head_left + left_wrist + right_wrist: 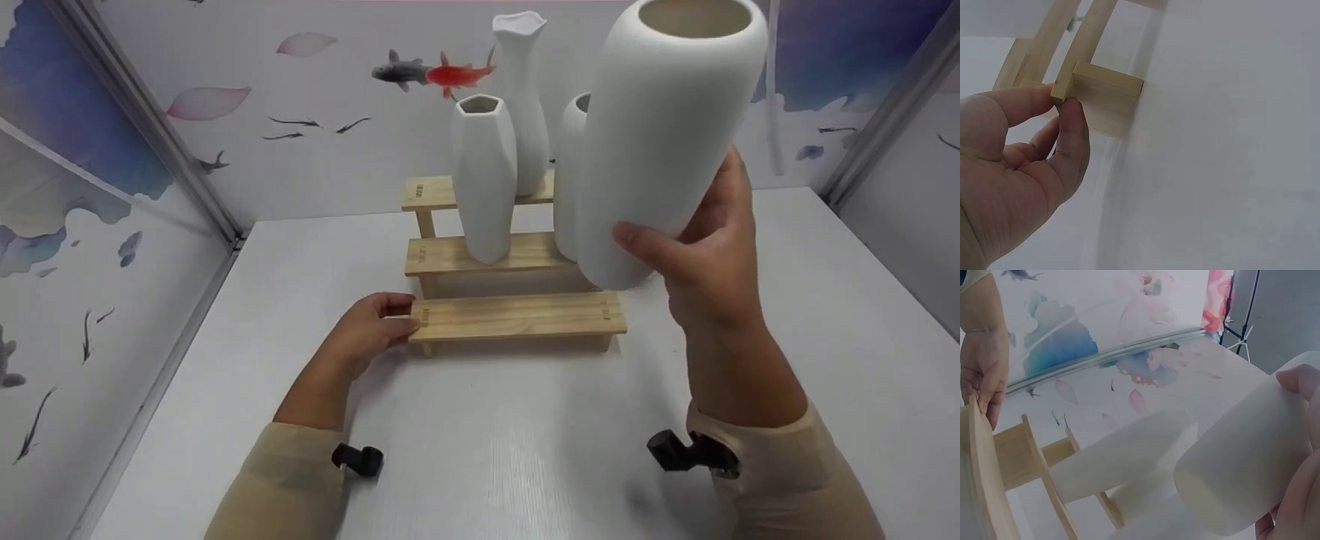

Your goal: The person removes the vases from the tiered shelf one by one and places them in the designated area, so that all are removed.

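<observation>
My right hand grips a large white vase near its base, holding it tilted in the air; its round mouth faces up in the head view. The right wrist view shows the vase's flat bottom. At the left end of the lowest step of a three-step wooden stand, my left hand pinches the board between thumb and fingers, also plain in the left wrist view. A faceted white vase and a second vase, partly hidden by the held one, stand on the middle step.
On the stand's top step is a tall white vase with a wavy rim. The stand sits on a white table. Panels painted with fish and petals rise behind and at the sides, with metal frame posts at the corners.
</observation>
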`<state>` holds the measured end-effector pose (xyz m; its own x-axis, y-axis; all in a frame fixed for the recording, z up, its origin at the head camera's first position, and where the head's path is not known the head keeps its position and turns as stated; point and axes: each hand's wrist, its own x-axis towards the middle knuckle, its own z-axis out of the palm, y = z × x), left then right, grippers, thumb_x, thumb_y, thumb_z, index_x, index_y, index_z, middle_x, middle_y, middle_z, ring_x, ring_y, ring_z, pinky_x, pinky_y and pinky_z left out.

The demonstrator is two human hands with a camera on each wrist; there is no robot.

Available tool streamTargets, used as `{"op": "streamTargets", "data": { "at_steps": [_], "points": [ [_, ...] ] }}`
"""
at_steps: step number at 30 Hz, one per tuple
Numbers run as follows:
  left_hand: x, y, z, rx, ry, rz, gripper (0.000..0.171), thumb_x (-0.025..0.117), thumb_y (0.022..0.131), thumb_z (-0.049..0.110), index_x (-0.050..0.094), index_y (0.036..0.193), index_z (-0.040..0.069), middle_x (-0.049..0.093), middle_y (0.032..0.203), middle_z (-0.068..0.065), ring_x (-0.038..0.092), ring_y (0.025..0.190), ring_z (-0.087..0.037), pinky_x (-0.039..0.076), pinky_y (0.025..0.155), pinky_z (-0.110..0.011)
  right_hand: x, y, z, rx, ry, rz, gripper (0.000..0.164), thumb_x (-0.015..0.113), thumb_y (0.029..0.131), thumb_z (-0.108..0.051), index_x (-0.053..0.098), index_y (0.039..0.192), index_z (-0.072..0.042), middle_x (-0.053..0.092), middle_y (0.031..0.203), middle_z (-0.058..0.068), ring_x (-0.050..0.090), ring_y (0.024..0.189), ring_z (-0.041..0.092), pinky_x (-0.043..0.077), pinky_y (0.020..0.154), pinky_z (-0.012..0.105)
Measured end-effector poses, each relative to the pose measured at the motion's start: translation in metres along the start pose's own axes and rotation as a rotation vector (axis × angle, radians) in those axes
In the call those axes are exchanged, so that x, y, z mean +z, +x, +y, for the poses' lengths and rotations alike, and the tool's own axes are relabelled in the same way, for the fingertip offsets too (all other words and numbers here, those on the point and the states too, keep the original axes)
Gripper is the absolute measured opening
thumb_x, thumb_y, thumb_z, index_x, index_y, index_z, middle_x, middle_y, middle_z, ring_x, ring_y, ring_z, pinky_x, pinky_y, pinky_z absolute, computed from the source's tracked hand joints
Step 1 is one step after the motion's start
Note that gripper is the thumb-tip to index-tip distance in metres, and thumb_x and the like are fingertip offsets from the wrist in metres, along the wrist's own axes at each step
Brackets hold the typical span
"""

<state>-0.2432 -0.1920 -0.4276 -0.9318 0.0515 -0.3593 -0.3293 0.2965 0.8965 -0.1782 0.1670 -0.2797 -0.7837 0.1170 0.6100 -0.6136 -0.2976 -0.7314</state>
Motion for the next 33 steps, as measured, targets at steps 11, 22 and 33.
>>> {"op": "streamTargets", "data": {
  "at_steps": [11,22,33],
  "points": [
    [0.0,0.0,-0.003,0.011,0.025,0.017,0.051,0.073,0.099,0.008,0.058,0.149,0.008,0.061,0.146,-0.012,0.065,0.125,-0.024,0.06,0.102,-0.032,-0.024,0.019,-0.003,0.006,-0.024,0.205,0.096,0.083,0.069,0.011,0.046,0.153,-0.015,0.057,0.151,0.013,0.055,0.144,0.038,0.044,0.124,0.058],
    [0.001,-0.002,-0.003,0.011,0.019,0.02,0.05,0.072,0.099,0.008,0.058,0.148,0.008,0.061,0.145,-0.011,0.065,0.123,-0.023,0.06,0.103,-0.033,-0.059,0.036,0.005,0.104,-0.116,0.395,0.106,0.092,0.067,0.0,0.043,0.157,-0.027,0.051,0.154,0.003,0.051,0.147,0.028,0.038,0.129,0.056],
    [0.001,0.0,-0.003,0.006,0.001,0.019,0.051,0.073,0.098,0.007,0.058,0.148,0.008,0.062,0.145,-0.012,0.066,0.121,-0.023,0.061,0.101,-0.032,-0.105,0.048,0.011,0.183,-0.144,0.492,0.108,0.094,0.069,0.005,0.044,0.156,-0.034,0.049,0.155,-0.001,0.048,0.147,0.023,0.03,0.133,0.055]
  ]
}}
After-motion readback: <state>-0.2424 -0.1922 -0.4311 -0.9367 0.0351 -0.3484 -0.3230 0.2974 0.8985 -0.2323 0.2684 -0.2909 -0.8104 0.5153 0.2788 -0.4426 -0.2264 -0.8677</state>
